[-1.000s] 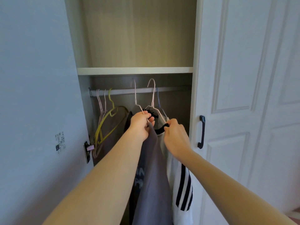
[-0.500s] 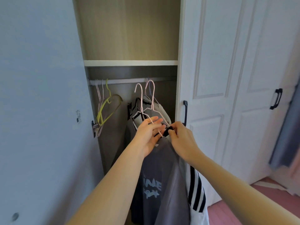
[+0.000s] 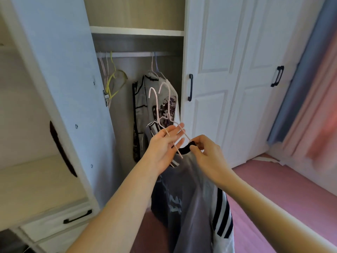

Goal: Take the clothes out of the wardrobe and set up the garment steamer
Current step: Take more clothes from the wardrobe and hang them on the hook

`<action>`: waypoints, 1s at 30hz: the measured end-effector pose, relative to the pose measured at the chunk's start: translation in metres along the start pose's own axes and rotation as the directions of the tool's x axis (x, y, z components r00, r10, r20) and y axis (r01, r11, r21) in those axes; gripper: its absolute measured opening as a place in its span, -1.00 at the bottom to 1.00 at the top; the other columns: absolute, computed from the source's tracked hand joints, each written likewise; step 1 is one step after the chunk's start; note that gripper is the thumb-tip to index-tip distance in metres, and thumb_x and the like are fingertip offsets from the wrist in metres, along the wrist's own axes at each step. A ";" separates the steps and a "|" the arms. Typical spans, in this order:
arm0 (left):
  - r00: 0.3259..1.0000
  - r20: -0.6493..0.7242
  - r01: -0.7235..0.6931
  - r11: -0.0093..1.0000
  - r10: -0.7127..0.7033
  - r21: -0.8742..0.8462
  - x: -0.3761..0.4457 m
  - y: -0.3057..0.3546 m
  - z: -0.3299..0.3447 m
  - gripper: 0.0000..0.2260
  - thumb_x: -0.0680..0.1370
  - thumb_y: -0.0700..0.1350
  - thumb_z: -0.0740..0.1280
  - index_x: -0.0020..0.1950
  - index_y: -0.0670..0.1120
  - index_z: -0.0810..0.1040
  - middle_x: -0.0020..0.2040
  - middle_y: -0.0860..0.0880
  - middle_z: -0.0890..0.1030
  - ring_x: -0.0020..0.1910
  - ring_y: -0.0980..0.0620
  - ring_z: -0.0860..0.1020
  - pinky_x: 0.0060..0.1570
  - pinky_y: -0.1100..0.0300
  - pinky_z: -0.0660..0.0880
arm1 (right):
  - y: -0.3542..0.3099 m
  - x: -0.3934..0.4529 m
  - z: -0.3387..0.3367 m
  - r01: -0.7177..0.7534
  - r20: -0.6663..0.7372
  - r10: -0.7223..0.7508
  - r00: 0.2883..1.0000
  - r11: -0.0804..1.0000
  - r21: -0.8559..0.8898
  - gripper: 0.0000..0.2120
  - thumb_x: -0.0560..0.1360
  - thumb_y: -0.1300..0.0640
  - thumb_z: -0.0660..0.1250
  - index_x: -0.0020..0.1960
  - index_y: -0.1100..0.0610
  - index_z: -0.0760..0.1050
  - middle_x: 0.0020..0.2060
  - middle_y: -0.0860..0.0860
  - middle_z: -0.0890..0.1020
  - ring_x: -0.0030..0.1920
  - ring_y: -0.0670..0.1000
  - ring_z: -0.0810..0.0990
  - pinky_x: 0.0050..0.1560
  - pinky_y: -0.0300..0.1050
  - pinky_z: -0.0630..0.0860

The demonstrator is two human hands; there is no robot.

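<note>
Two pink wire hangers (image 3: 160,106) are off the wardrobe rail (image 3: 135,54) and held out in front of the open wardrobe. A grey printed T-shirt (image 3: 187,198) and a white garment with black stripes (image 3: 222,223) hang from them. My left hand (image 3: 164,145) supports the hanger wires with its fingers spread. My right hand (image 3: 206,150) pinches the T-shirt's black collar (image 3: 186,148) together with a hanger. A grey patterned garment (image 3: 158,99) still hangs on the rail. No steamer is in view.
Pink and yellow bare hangers (image 3: 111,83) hang at the rail's left end. The open wardrobe door (image 3: 60,88) stands at left, with a drawer (image 3: 60,221) below it. Closed white doors (image 3: 228,79) with black handles are at right, then curtains (image 3: 310,79) and pink floor (image 3: 273,189).
Both hangers with their clothes have come off the rail and moved down and toward me. My left hand has loosened its grip and spread its fingers. My view has swung right.
</note>
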State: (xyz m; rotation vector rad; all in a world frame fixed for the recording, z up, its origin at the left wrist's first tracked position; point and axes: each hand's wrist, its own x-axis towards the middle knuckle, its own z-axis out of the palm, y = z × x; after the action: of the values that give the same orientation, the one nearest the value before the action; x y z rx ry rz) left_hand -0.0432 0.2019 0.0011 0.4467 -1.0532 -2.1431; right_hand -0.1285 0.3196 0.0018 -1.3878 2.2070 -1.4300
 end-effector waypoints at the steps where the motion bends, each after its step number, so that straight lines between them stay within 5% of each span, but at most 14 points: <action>1: 1.000 0.012 0.023 1.000 -0.023 0.010 -0.013 -0.004 -0.002 -0.72 0.56 -0.38 0.23 0.24 -0.19 0.42 0.18 -0.09 0.64 0.23 -0.07 0.56 0.30 -0.03 0.42 | 0.000 -0.014 -0.001 -0.008 0.009 0.008 1.000 1.000 0.000 -0.88 0.58 0.16 0.19 0.05 0.07 0.48 -0.14 -0.10 0.58 -0.12 -0.17 0.53 -0.24 -0.37 0.38; 9: 0.997 0.032 0.072 0.997 -0.072 -0.016 -0.103 -0.032 -0.009 -0.67 0.57 -0.40 0.19 0.29 -0.13 0.42 0.21 -0.05 0.62 0.25 -0.09 0.54 0.30 -0.06 0.42 | -0.006 -0.111 -0.005 -0.040 0.046 0.040 0.998 0.999 -0.002 -0.90 0.56 0.16 0.21 -0.02 0.07 0.50 -0.16 -0.02 0.63 -0.13 -0.03 0.56 -0.10 -0.09 0.51; 20: 0.997 -0.030 0.072 0.985 -0.068 0.157 -0.188 -0.054 -0.026 -0.72 0.57 -0.33 0.25 0.26 -0.13 0.46 0.18 -0.07 0.64 0.14 -0.11 0.62 0.06 0.01 0.57 | -0.007 -0.197 0.000 -0.071 0.072 0.077 0.994 0.994 -0.079 -0.89 0.53 0.20 0.26 -0.04 0.02 0.53 -0.24 -0.14 0.60 -0.19 -0.24 0.51 -0.24 -0.42 0.41; 26: 0.997 -0.001 0.079 0.955 -0.082 0.285 -0.229 -0.057 -0.028 -0.80 0.60 -0.20 0.26 0.22 -0.10 0.49 0.17 0.02 0.64 0.14 -0.09 0.61 0.22 -0.18 0.48 | -0.015 -0.240 0.003 -0.115 0.047 0.121 0.991 0.986 -0.117 -0.84 0.51 0.22 0.27 -0.10 -0.05 0.50 -0.23 -0.14 0.60 -0.19 -0.22 0.52 -0.26 -0.36 0.37; 30: 0.996 0.048 0.057 0.948 -0.075 0.314 -0.259 -0.055 -0.023 -0.76 0.63 -0.27 0.18 0.28 -0.12 0.43 0.17 0.04 0.64 0.14 -0.09 0.62 0.21 -0.12 0.51 | -0.027 -0.269 0.005 -0.152 -0.026 0.150 0.988 0.983 -0.102 -0.88 0.52 0.23 0.28 -0.07 0.02 0.52 -0.24 -0.13 0.60 -0.18 -0.23 0.51 -0.22 -0.45 0.40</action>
State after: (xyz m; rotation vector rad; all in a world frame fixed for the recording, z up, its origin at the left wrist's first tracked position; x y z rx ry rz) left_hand 0.1267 0.3983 -0.0557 0.5754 -1.4393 -2.0625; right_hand 0.0400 0.5204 -0.0659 -1.2114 2.3725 -1.2990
